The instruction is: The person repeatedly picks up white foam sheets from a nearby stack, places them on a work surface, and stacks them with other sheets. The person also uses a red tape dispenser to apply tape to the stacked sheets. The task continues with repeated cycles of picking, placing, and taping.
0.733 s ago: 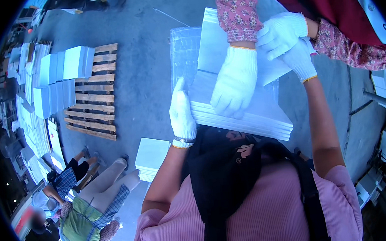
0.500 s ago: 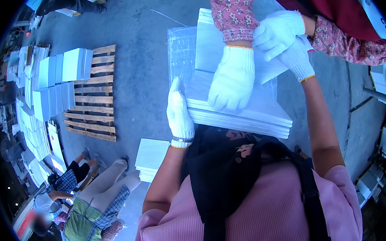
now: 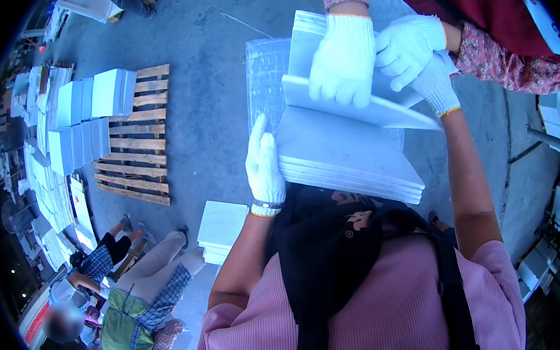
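A stack of pale flat slabs, like tiles or boards, lies in front of my chest. My left hand, in a white knit glove, has its fingers stretched along the stack's left edge. My right hand, gloved too, is at the far right, its fingers mostly hidden under a co-worker's gloved hand. The co-worker's other gloved hand is at a tilted slab, whose near edge is raised off the stack. More slabs stand leaning behind it.
A plastic-wrapped block is beyond the stack. On the left, a wooden pallet carries upright pale blocks. A low pile of slabs sits by my left forearm. People work at the lower left.
The co-worker's left-side hand has moved away from me and up, and the top slab has tilted up off the stack. My hands stay almost where they were.
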{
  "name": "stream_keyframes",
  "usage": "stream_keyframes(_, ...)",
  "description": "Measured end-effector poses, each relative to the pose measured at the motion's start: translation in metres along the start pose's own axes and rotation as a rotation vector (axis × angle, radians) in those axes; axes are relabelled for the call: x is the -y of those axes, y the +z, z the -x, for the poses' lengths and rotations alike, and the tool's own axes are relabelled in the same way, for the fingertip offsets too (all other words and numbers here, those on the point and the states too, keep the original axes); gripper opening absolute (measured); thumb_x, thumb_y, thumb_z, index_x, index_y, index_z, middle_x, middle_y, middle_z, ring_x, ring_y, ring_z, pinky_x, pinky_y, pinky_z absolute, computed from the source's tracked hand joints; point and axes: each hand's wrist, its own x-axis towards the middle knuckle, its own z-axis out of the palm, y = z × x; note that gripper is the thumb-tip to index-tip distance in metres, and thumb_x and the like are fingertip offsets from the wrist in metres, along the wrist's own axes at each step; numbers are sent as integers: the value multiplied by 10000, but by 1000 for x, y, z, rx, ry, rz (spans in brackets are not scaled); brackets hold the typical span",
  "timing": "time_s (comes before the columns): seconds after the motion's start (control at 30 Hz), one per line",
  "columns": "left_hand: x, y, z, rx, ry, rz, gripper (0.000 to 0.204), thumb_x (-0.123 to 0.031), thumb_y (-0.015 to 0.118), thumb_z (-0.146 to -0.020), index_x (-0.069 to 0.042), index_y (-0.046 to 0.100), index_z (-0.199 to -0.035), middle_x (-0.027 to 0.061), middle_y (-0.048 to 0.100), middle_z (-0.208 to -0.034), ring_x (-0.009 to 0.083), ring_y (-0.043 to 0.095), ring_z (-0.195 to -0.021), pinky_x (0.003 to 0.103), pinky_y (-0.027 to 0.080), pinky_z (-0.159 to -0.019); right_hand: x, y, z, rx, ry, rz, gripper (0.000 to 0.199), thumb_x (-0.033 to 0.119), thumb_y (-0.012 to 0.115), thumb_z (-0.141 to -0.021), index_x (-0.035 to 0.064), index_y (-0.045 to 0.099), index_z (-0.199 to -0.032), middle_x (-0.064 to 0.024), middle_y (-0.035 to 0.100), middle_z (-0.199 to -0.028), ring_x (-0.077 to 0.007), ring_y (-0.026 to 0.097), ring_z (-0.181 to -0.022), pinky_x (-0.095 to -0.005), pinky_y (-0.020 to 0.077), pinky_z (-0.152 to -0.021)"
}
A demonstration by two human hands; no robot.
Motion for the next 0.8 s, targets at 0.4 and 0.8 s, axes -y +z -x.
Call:
stream_keyframes(0.4, 7, -5, -2, 8, 66, -69, 485, -263, 453, -1015, 62, 447, -1374, 175, 493, -1395, 235, 457, -1291, 351, 329, -1087, -4, -13, -3, 117, -7, -223, 519, 348, 579, -890, 54, 531, -1315, -143, 561, -1315, -309, 526, -1202, -385, 415, -988)
stream_keyframes(0.8, 11, 0, -2, -19, 51, 36, 476, -266, 464, -1005, 58, 473, -1355, 180, 506, -1379, 260, 440, -1308, 355, 302, -1103, -10, -18, -16, 256, 57, -303, 609, 284, 775, -711, 75, 582, -1249, -143, 614, -1226, -298, 581, -1107, -382, 469, -919)
